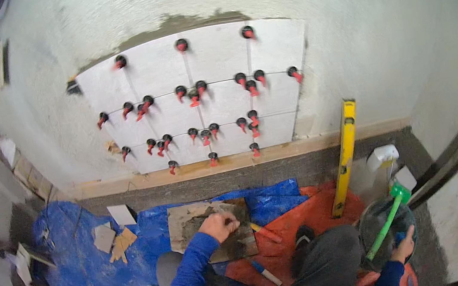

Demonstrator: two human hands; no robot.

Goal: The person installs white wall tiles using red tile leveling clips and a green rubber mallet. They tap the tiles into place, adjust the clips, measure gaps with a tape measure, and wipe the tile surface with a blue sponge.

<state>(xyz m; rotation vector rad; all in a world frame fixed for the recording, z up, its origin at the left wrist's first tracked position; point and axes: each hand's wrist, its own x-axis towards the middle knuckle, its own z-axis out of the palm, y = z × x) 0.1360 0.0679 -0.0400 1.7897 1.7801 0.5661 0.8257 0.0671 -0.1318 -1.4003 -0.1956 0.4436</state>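
My left hand (220,227), fingers curled, is over a mortar-smeared board (187,238) on blue sheeting; I cannot make out whether it holds anything. My right hand (405,244) is closed on something blue at the side of a dark bucket (401,238), too small to name. A green long-handled tool (388,219) leans across the bucket's mouth. A yellow-handled tool (258,228) lies beside the board, and a blue-and-white handled tool (269,274) lies below it.
White wall tiles (214,55) carry several black-and-red levelling clips. A yellow level (345,157) stands at the right beside a white container (382,157). Blue sheeting (82,276) and orange sheeting (326,211) cover the floor, with tile offcuts (104,238) at left.
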